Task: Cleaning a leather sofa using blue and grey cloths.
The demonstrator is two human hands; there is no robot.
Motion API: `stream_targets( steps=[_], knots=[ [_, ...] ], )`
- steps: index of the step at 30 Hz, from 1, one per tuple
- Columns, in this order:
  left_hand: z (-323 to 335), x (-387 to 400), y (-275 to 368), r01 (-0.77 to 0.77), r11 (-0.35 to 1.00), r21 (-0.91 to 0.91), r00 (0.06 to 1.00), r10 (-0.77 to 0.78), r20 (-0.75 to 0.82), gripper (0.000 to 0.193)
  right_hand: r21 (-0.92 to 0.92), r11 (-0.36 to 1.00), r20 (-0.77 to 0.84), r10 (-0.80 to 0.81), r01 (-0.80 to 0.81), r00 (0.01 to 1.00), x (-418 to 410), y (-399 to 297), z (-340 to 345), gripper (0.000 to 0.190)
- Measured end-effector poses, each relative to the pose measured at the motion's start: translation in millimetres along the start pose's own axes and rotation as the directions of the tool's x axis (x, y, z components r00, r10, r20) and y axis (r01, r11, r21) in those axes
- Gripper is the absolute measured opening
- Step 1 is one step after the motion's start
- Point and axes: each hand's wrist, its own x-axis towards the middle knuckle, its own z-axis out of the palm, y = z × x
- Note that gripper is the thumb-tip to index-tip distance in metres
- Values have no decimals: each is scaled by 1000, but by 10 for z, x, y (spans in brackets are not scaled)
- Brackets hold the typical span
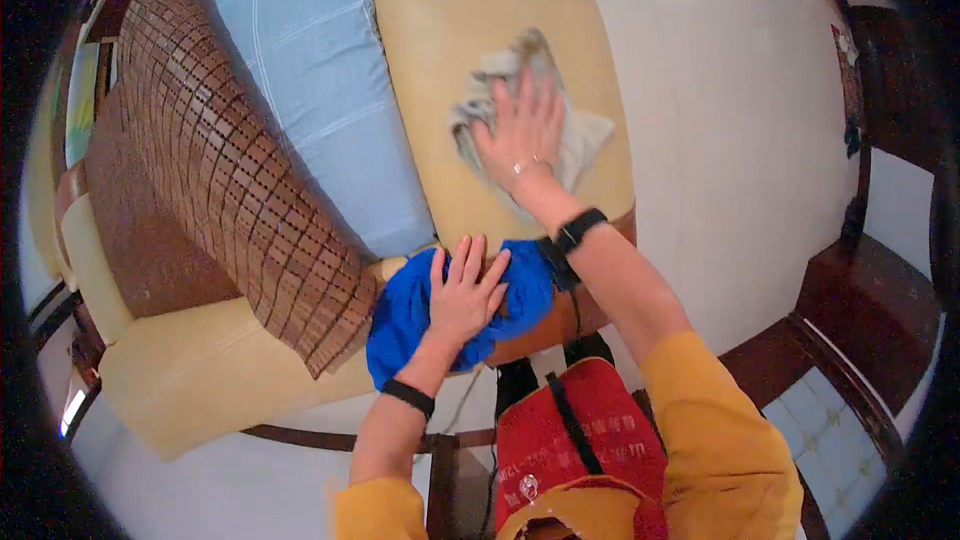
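Observation:
My right hand (523, 124) lies flat, fingers spread, on a crumpled grey-and-white cloth (589, 136), pressing it against the yellow seat cushion (427, 37) of a sofa. The hand and cloth are slightly blurred. Closer to me, my left hand (466, 289) rests with its fingers apart on a bunched blue cloth (401, 315) at the sofa's near end. Nothing is gripped in that hand. Left of the seat cushion lies a light blue checked cushion (315, 75), and a brown tile mat (247, 157) is folded up beside it.
Another yellow sofa section (187, 360) extends to the left. A pale glossy floor (735, 127) runs along the right. Dark wooden furniture (862, 307) stands at the far right. A cable (491, 480) hangs or lies near my legs, beside my red apron (577, 427).

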Motion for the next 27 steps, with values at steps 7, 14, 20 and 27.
stream_targets(
  steps=[7, 14, 20, 27],
  knots=[
    [47, -48, -107, 49, 998, -45, 992, -54, -116, 46, 91, 981, 216, -185, 169, 959, 54, -135, -12, 60],
    [56, -181, -191, 79, 988, -129, 981, -100, -167, 35, 150, 880, 515, -459, 451, 724, -420, -307, -241, 66],
    [73, -3, -89, 35, 983, -181, 966, -80, -247, 34, -2, 922, 104, -385, 388, 917, 631, -474, 196, 61],
    [97, -180, -186, 87, 980, -179, 970, -125, -208, 35, 165, 802, 486, -573, 574, 660, -801, -135, -428, 61]
  ],
)
